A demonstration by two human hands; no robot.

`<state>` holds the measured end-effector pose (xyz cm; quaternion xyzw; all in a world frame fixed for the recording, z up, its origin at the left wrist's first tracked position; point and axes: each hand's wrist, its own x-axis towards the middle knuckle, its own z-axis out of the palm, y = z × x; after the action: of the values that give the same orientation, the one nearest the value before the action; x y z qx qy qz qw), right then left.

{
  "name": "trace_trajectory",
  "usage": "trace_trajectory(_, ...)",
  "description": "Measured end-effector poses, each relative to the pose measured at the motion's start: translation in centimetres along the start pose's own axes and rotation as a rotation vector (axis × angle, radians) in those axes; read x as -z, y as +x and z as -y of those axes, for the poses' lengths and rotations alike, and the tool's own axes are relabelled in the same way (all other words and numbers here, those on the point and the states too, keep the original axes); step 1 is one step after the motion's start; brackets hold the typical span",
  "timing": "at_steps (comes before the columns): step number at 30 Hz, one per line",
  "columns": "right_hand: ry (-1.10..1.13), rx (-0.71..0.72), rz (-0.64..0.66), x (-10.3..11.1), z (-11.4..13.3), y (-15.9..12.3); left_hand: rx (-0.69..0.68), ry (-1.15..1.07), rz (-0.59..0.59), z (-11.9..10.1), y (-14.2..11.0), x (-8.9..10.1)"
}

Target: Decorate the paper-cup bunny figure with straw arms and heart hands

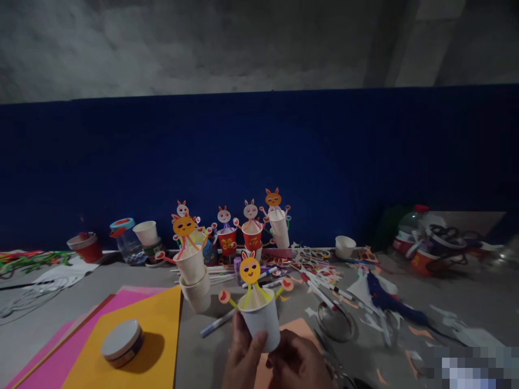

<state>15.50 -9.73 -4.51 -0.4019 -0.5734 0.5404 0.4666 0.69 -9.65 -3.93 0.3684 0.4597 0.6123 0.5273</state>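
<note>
Both hands hold up a white paper cup point(263, 323) low in the middle of the view. A yellow paper animal face on sticks point(250, 270) rises out of it, with two small red paws at its sides. My left hand point(243, 354) wraps the cup's left side with the thumb on its front. At the cup's base and right side, my right hand point(300, 363) is curled. Behind, near the blue wall, stand several more cup puppets point(251, 229) and a stack of white cups point(193, 275) with an orange face.
A round white-lidded jar point(121, 341) lies on yellow and pink paper sheets point(162, 324) at the left. Markers and paper scraps point(320, 275) litter the middle. A glass jar point(126, 240), loose cups, a bottle point(407, 229) and scissors point(446, 235) line the back.
</note>
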Motion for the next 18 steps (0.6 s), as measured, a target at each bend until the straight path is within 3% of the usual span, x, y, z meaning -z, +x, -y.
trace_trajectory(4,0.020,0.041,0.028,-0.1,0.3,0.1,-0.108,0.057,0.068,0.1,-0.4,-0.1)
trace_trajectory(6,0.060,0.025,0.035,-0.2,0.0,0.2,-0.156,0.074,0.034,0.1,-0.6,-0.1)
trace_trajectory(8,0.109,-0.008,0.036,-0.3,-0.4,0.2,-0.165,0.085,0.002,0.3,-0.5,0.0)
trace_trajectory(13,0.240,-0.065,0.029,-1.0,-1.5,0.1,-0.153,0.056,0.073,0.6,0.4,0.8)
trace_trajectory(18,0.305,-0.073,0.022,-1.4,-1.6,0.0,-0.158,0.029,0.083,-0.5,0.2,0.2)
